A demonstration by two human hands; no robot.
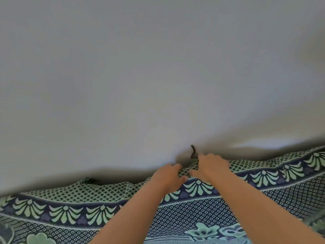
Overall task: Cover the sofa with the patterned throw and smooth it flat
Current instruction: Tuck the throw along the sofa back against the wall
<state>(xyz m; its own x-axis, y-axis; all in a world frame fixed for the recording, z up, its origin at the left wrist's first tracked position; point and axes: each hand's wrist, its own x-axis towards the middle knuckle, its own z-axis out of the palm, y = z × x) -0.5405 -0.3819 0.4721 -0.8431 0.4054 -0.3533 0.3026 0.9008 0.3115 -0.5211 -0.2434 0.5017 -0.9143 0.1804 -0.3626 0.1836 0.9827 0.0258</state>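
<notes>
The patterned throw (pixel 73 210), navy and pale green with a leaf border and a small diamond weave along its edge, fills the bottom of the head view. Its far edge runs against a plain wall. My left hand (pixel 168 176) and my right hand (pixel 210 166) meet at the middle of that edge, and each pinches a raised fold of the diamond-weave border. A dark tassel (pixel 193 153) sticks up from the fold between them. The sofa itself is hidden under the cloth.
A plain pale grey wall (pixel 158 67) takes up the whole upper part of the view, right behind the throw's edge. A second tassel (pixel 89 180) lies at the edge further left, where the cloth bunches slightly.
</notes>
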